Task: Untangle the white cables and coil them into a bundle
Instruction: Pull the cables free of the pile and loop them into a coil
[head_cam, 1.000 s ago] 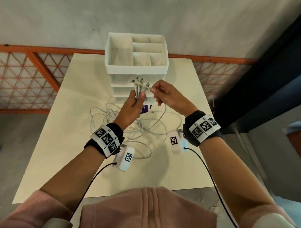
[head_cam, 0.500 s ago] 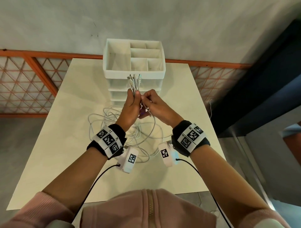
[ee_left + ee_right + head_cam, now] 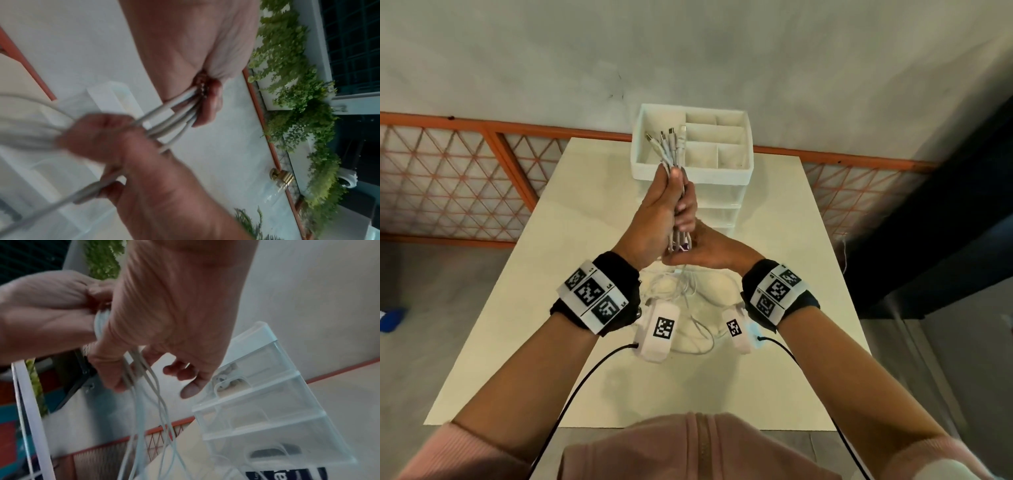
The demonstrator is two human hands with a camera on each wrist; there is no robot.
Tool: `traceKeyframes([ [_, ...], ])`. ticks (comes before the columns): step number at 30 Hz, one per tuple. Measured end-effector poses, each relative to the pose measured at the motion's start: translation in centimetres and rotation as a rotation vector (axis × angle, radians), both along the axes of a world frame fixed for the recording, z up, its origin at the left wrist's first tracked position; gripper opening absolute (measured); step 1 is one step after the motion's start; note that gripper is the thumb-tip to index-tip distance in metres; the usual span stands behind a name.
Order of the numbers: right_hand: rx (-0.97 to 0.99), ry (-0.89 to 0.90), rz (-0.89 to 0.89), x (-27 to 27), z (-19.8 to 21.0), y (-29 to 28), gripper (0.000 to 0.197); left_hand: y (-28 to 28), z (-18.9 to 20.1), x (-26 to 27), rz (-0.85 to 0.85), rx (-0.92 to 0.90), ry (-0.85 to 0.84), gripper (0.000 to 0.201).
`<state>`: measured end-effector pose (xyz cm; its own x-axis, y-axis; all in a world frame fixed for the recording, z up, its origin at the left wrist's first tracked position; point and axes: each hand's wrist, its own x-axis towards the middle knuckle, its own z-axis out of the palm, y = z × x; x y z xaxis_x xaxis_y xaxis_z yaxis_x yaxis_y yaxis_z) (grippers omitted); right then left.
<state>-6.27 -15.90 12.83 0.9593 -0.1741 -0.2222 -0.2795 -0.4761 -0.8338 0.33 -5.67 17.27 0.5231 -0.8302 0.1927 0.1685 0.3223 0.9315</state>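
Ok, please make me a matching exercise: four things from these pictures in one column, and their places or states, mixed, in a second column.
Things:
1. left hand
2. right hand
3. cable plugs
4. drawer organizer

States:
A. stands at the table's far edge
B. stick up above the fist
C. grips the cable bunch upright
D. holds the cables just below the other hand

Pairs: 1-C, 2-D, 3-B, 4-A

White drawer organizer (image 3: 690,171) on cream table (image 3: 571,240); orange lattice railing (image 3: 465,181) behind.
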Motion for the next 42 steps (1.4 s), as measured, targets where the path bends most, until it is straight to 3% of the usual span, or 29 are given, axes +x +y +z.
traceKeyframes([
  [4,-0.456,-0.111,-0.072,-0.1,-1.5,-1.4,0.037,1.8,1.2,1.4,0.083,-0.033,0.004,0.034],
  [8,-0.635,-0.235,-0.244,-1.1,-1.3,-4.2,0.025,3.6,1.9,1.9,0.215,0.072,-0.219,0.034],
  [13,-0.305,-0.286,-0.216,-1.9,5.2,-4.8,0.012,4.5,0.9,2.5,0.332,0.241,-0.593,0.035],
  [16,-0.300,-0.412,-0.149,-1.7,9.4,-3.5,0.012,3.9,0.3,2.4,0.307,0.335,-0.641,0.035],
  [18,-0.340,-0.471,-0.108,-1.4,10.8,-2.7,0.022,3.1,0.4,2.1,0.337,0.355,-0.714,0.015],
  [20,-0.331,-0.509,-0.112,-1.4,10.9,-2.5,0.023,2.8,0.6,2.2,0.402,0.358,-0.818,0.022],
  [22,-0.212,-0.502,-0.148,-1.7,9.8,-3.1,0.021,2.8,0.6,2.5,0.452,0.312,-0.799,0.020],
  [25,-0.075,-0.313,-0.148,-2.3,6.6,-4.1,0.016,3.1,0.1,2.3,0.501,0.229,-0.760,0.022],
  [27,-0.112,-0.154,-0.112,-2.8,4.2,-4.6,0.025,3.0,-0.4,2.1,0.510,0.201,-0.735,0.025],
  [29,-0.163,-0.044,-0.123,-3.5,1.8,-5.2,0.041,3.1,-0.5,2.4,0.537,0.156,-0.573,0.027],
  [32,-0.168,0.012,-0.239,-5.0,-0.3,-6.3,0.044,3.8,-0.3,3.7,0.604,0.157,-0.501,0.026],
  [36,-0.079,-0.113,-0.383,-5.8,0.6,-7.5,0.037,4.8,-1.7,4.4,0.704,0.381,-0.710,0.030],
  [40,0.004,-0.177,-0.284,-5.9,3.5,-7.6,0.029,5.5,-3.9,5.4,0.580,0.817,-0.511,0.028],
  [42,-0.030,-0.144,-0.259,-5.6,4.5,-6.8,0.038,5.8,-4.3,5.1,0.499,0.874,-0.530,0.038],
])
